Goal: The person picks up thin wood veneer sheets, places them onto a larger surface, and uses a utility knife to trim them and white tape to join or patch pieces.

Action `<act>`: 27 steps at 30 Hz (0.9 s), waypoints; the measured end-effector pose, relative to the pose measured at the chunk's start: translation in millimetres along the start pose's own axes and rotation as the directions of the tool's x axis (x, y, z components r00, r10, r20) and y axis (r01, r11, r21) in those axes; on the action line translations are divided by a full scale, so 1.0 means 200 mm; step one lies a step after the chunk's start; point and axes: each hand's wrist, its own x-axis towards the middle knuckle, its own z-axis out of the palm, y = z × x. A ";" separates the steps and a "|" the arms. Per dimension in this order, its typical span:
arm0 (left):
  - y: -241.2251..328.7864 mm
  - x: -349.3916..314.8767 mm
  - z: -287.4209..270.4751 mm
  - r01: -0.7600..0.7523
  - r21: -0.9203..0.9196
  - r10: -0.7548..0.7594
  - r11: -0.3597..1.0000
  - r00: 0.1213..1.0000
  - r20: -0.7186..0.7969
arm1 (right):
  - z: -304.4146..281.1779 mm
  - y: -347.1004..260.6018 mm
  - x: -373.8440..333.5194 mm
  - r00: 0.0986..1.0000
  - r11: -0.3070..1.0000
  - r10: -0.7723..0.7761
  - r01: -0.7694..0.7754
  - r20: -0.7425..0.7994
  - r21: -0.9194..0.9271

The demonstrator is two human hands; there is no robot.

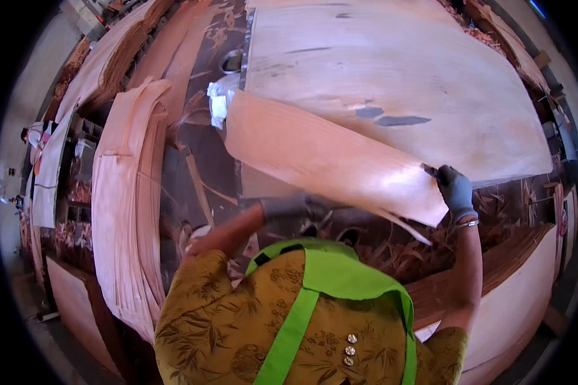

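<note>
At three o'clock, clasps the right end of a bowed, orange-tan veneer strip [327,151] with the gloved right hand [456,191], bending the fingers around its upper corner, close to something dark and too small to make out. Wears a silvery band [470,224] on that wrist. Just below the centre, toward six o'clock, holds the gloved left hand [284,208] near the strip's lower edge; cannot tell, given the blur, whether to call the fingers there released or grasping. Has the strip running from eleven o'clock across to three, overlapping the near part of a broad pale sheet [392,58] at one o'clock, with a narrow sliver [401,224] angling off its lower edge toward four. Shows dark grey patches [401,120] on the sheet at two o'clock. Toward eleven, shows a white bundle [219,106] just beside the strip's left end, and beyond it a small round container [232,61]. At nine o'clock, shows a thick, rippled veneer stack [125,212] next to a dark surface [180,173] with loose slivers on it. Toward four, shows scattered scraps [398,256] beside another stack [514,308]. At six, wears a bright green apron [340,273] over a patterned, mustard-coloured top [202,308].
</note>
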 end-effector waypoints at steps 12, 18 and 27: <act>-0.02 0.79 -0.52 0.348 0.786 -0.058 0.512 0.926 -0.372 | -0.27 0.25 -0.04 0.968 0.969 -0.246 0.245 -0.039 -0.036; -0.03 0.77 -0.50 0.423 0.791 -0.221 0.443 0.906 -0.361 | -0.35 0.61 -0.05 0.998 0.998 -0.065 0.065 -0.007 0.001; 0.51 0.60 -0.61 0.382 0.651 -0.102 0.656 0.900 -0.425 | 0.04 1.20 0.25 0.993 0.949 0.063 -0.090 0.099 0.301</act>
